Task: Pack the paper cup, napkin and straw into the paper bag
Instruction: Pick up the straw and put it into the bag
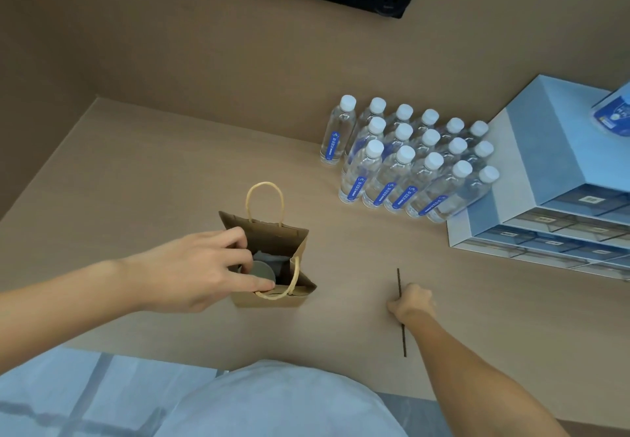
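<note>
Your right hand [411, 302] pinches the straw [401, 313] on the desk [170, 170]; at nine o'clock, your left hand [201, 267] grips the paper bag [272, 259] mouth over the cup [263, 273]. Next, probably lift the straw in

Both forearms are bare to the elbow with no sleeve showing, the left hand [191, 266] and right hand [412, 302] wear nothing, and a pale grey-white top [272, 402] covers the belly at six o'clock.
</note>
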The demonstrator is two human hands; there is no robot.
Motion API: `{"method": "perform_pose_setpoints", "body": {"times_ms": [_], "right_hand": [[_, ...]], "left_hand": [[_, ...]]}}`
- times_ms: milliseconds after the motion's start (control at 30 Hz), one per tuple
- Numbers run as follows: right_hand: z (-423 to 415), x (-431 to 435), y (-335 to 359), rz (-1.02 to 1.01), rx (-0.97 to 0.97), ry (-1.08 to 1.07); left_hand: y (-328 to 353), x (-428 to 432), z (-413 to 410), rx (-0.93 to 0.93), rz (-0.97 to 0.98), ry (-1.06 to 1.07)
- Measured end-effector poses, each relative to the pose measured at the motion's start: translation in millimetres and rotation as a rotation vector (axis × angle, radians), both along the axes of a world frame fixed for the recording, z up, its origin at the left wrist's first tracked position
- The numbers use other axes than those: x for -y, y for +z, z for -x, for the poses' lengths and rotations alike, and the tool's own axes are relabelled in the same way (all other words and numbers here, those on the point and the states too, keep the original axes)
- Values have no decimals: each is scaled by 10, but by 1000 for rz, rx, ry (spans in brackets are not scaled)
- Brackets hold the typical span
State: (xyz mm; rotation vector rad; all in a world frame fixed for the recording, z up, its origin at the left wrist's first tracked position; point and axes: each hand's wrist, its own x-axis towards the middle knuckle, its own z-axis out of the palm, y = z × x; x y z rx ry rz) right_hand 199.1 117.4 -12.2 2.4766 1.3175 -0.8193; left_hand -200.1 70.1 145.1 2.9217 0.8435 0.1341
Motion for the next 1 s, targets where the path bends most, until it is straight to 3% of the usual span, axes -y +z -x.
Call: {"method": "perform_pose_setpoints", "body": {"times_ms": [233,500,767,867,933,1000], "right_hand": [[-21,-14,-12,29,-70,19],[-22,1,-28,-46,36,101],[215,102,53,87,-17,238],[450,-13,383,-55,-239,197],[641,-219,852,-267,-525,91],[816,-366,1504,-538,-830,126]], "left_hand": [[30,-22,-57,14,-8,-6],[3,-80,-99,11,-19,-14],[19,-32,-87,4,-22,-21],[12,-18,-69,3,-17,-26],[6,-8,-60,-8,-18,-34],[0,-1,-52,-12,-21,-33]]}}
